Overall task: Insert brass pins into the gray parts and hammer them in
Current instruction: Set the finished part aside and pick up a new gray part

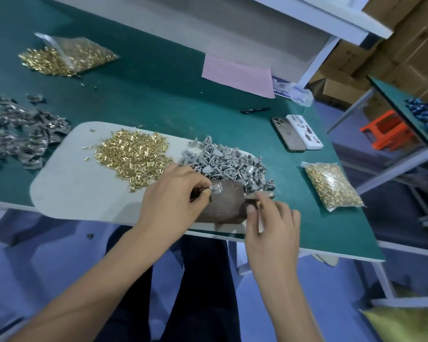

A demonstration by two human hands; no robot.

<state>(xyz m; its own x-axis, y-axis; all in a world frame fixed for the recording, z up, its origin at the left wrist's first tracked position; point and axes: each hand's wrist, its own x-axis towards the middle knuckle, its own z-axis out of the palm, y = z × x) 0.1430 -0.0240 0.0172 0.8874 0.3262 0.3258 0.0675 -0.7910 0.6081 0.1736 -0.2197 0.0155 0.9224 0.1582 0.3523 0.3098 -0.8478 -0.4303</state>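
Observation:
My left hand (176,196) pinches a small gray part (216,188) against the top of a dark brown block (223,206) at the table's near edge. My right hand (272,218) grips a hammer handle (258,195) just right of the block; the hammer's head is blurred. Behind the block lies a heap of gray parts (229,164). A pile of loose brass pins (131,154) sits to its left on a white mat (69,183).
Finished silvery parts (20,134) are heaped at the far left. An open bag of brass pins (67,56) lies at the back left, a sealed bag of pins (331,186) at the right. Two phones (295,135), a black pen (255,110) and pink paper (237,76) lie behind.

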